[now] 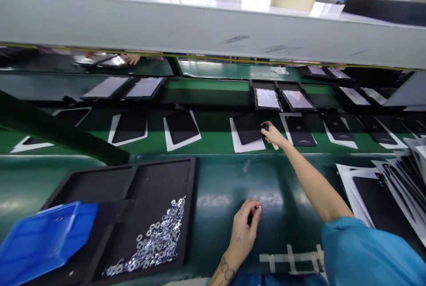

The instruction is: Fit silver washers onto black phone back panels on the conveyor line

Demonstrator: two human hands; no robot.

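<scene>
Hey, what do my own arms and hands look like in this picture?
Your left hand and right hand are bare, without gloves. A loose, bright-blue fabric sleeve ends near your right elbow. Dark outlined rings mark your left forearm, with smaller marks on that hand.

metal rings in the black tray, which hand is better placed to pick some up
Left hand, probably: it is nearer the metal rings, while the right hand is beside a black panel.

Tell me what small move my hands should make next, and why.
Probably bring the left hand forward to the black panel: it seems to pinch a small shiny piece at its fingertips, and the right hand is at that panel's right edge.
</scene>
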